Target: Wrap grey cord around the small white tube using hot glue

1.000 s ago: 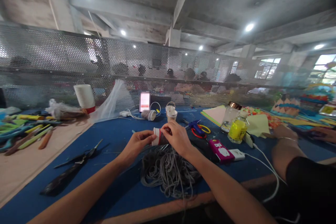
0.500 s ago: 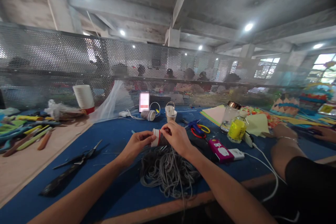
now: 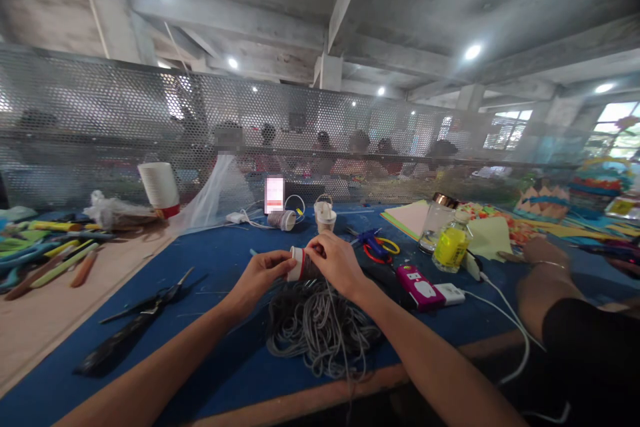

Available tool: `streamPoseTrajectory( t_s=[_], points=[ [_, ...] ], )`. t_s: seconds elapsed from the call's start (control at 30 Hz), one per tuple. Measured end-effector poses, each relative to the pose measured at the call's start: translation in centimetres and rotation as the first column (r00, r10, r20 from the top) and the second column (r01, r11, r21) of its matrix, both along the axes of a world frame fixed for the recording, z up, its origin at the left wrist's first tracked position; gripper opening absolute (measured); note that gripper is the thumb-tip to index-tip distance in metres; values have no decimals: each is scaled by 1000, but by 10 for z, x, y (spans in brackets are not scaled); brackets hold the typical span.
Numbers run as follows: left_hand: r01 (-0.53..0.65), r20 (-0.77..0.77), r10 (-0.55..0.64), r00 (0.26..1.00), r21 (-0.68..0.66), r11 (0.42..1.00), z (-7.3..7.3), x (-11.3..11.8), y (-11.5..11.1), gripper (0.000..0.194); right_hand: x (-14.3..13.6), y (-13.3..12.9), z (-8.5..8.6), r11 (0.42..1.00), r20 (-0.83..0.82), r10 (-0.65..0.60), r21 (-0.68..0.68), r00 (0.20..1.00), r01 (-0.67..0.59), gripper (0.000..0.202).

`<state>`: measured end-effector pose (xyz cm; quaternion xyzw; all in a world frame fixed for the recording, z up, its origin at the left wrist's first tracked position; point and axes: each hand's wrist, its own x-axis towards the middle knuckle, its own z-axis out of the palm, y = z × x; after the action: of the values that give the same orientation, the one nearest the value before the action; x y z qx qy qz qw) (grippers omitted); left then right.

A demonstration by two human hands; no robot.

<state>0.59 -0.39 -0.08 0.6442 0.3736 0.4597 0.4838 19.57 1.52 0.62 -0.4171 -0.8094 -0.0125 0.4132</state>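
Between my hands a small white paper cup (image 3: 297, 263) with a red band lies on its side, its body partly wrapped in grey cord. My left hand (image 3: 263, 275) pinches the cup's rim end. My right hand (image 3: 337, 263) is closed at the wrapped part, fingers pinched on the grey cord (image 3: 336, 307), which hangs down from them. Below, a loose heap of grey cord (image 3: 320, 333) lies on the blue table top (image 3: 200, 327). Behind my hands stand a small cup with a handle (image 3: 326, 216) and a cord-wrapped cup lying on its side (image 3: 283, 219).
Black scissors (image 3: 143, 320) lie left, beside stacked white cups (image 3: 159, 187) and tools. Right of me are a blue glue gun (image 3: 371, 242), a magenta power strip (image 3: 417, 287) with white cables, and a yellow bottle (image 3: 453, 243). A co-worker's arm (image 3: 543, 287) rests at far right.
My hands and the cup stay nearly in place. At far right, the co-worker's other hand has shifted slightly.
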Motion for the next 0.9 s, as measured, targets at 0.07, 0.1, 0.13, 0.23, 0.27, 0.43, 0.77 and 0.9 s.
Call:
streamPoseTrajectory(
  t_s=[0.07,0.1,0.13,0.23,0.27,0.43,0.77,0.9],
  points=[
    [6,0,-6,1000,-4,1000,0,0,0,27,0,0,0,1000,0,2,-3,1000,-2,8],
    [10,0,-10,1000,-2,1000,0,0,0,27,0,0,0,1000,-1,3,-3,1000,-3,8],
    [12,0,-12,1000,0,1000,0,0,0,27,0,0,0,1000,-1,4,-4,1000,-5,8],
    [20,-4,-20,1000,-15,1000,0,0,0,28,0,0,0,1000,-4,8,-7,1000,-8,8],
    [19,-2,-19,1000,-18,1000,0,0,0,28,0,0,0,1000,-4,8,-10,1000,-8,8],
    [9,4,-9,1000,-17,1000,-1,0,1,29,0,1,-1,1000,-6,7,-17,1000,-7,7],
    [1,-5,-1,1000,-14,1000,0,1,0,28,0,1,-1,1000,-9,8,-24,1000,-8,7],
    [13,0,-13,1000,-8,1000,-1,0,1,25,1,1,-1,1000,-9,15,-19,1000,-15,6]
  ],
)
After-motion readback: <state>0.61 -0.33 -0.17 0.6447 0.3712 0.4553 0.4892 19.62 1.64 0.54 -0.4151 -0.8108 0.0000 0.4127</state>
